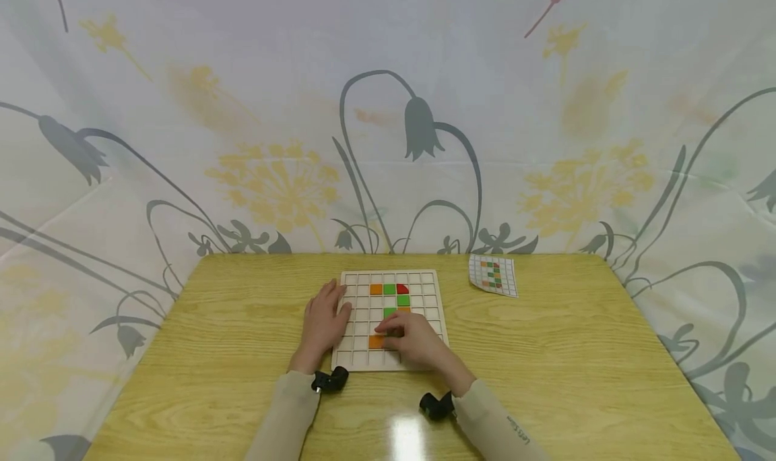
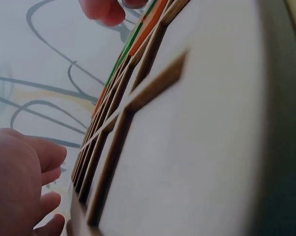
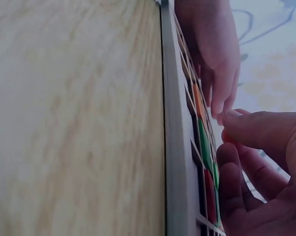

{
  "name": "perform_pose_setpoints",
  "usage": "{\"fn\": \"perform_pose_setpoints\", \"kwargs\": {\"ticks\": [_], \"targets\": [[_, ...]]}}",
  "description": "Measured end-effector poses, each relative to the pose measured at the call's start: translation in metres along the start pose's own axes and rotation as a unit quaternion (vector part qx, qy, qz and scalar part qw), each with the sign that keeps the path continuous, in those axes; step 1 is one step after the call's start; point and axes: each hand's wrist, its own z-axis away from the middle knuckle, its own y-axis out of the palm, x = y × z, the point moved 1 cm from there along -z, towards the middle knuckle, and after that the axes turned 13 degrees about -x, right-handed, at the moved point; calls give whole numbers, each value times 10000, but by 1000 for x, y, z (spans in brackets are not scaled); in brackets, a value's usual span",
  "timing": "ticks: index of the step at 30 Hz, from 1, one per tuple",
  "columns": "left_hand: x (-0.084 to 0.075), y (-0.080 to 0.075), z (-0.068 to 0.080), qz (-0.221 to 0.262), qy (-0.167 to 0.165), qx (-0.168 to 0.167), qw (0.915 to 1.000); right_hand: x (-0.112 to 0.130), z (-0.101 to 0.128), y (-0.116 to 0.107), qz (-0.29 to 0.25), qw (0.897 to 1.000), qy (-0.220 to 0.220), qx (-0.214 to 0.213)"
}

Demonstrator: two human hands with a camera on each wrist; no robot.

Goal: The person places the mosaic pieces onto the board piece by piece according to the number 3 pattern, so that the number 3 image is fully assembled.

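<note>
A pale gridded board [image 1: 359, 361] lies on the table, with square tiles set in its cells. My left hand [image 1: 324, 319] rests at the board's left edge, fingers extended. Over the board's lower middle, my right hand [image 1: 415, 340] pinches a small orange-red piece [image 3: 228, 136] between thumb and fingers; most of it is hidden. Orange [image 1: 376, 289], green [image 1: 389, 289] and red [image 1: 403, 289] pieces form an upper row, with a green tile [image 1: 403, 300] beneath. An orange tile [image 1: 376, 342] lies beside the right fingers. Green [image 3: 205, 142] and red [image 3: 209, 194] pieces show in the right wrist view.
A paper sheet [image 1: 508, 276] printed with a coloured grid pattern lies to the right of the board, near the back edge of the wooden table [image 1: 545, 353]. Behind the table hangs a flower-patterned cloth [image 1: 291, 56]. Both wrists carry black cameras.
</note>
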Motion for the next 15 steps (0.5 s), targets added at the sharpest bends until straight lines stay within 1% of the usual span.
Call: {"fn": "perform_pose_setpoints", "kwargs": {"ticks": [4,7,11,15], "targets": [[-1,-3,-3,423,-104,-113,9990,-4,1,-6,-13,10000,-70,-66],[-2,-7,-4,655,-356,-73,9972,-8,2,-11,-35,9998,-152,-133],[-3,-12,-7,778,-541,-11,9955,-15,3,-20,12,9988,-390,-287],[-5,-16,-7,802,-585,101,9950,-20,6,-33,104,9972,-552,-494]]}}
